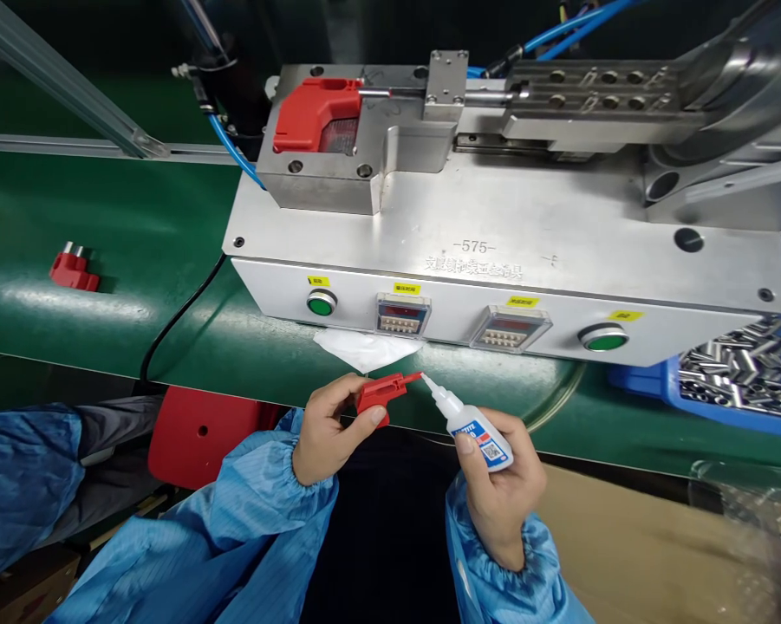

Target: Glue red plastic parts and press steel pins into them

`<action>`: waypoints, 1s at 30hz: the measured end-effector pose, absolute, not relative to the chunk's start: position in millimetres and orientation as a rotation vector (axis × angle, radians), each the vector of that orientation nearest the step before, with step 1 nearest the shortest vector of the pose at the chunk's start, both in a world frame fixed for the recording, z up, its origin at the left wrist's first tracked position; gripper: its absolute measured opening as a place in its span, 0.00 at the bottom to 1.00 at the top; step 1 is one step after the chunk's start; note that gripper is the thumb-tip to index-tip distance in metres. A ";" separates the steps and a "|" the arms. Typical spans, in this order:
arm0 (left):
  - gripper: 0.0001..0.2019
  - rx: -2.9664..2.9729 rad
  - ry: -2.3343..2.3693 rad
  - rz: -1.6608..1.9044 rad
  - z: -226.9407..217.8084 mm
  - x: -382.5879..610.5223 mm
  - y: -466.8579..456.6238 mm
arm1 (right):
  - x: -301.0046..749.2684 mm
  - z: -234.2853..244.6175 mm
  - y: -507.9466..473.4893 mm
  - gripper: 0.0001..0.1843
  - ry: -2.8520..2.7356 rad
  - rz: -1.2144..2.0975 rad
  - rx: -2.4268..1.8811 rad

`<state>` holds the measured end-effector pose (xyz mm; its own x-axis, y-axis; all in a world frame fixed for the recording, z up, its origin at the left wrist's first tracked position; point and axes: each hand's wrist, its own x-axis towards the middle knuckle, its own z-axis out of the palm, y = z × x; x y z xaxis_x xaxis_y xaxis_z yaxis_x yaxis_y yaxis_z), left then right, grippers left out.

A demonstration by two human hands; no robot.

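My left hand (pixel 335 429) is closed on a red plastic part (pixel 378 394) with a thin red stem pointing right. In my right hand (pixel 504 485) is a white glue bottle (pixel 478 433) with a blue and red label, tilted so that its nozzle comes up to the tip of the stem. Whether nozzle and stem touch, I cannot tell. Both hands are just in front of the bench edge. Behind them, a similar red part (pixel 312 117) sits in the metal fixture (pixel 328 186) of the machine, with a rod meeting its right end.
The machine's white front panel (pixel 448 312) carries green buttons and two displays. A white cloth (pixel 367 351) lies below it. Left on the green bench is a red piece (pixel 74 270) with metal pins. A blue bin (pixel 673 390) holds metal tubes. A red stool (pixel 201 438) and a person's blue sleeve (pixel 22 477) are at left.
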<state>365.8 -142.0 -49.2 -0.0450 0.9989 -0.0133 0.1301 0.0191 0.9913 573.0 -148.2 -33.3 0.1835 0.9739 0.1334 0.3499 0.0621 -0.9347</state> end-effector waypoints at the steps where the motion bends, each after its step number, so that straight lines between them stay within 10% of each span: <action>1: 0.08 1.251 1.346 1.162 -49.0 365.3 -142.2 | 572.3 -33.0 -147.2 0.06 -1.334 0.786 -1.470; 30: 0.22 0.487 1.011 0.921 -32.7 369.9 -129.3 | 572.7 -27.5 -147.2 0.06 -1.378 0.705 -1.461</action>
<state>369.9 -129.3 -32.7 0.2176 0.8360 -0.5038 -0.4243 0.5458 0.7225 572.7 -147.2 -27.5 0.1911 0.9606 0.2017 0.3983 0.1119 -0.9104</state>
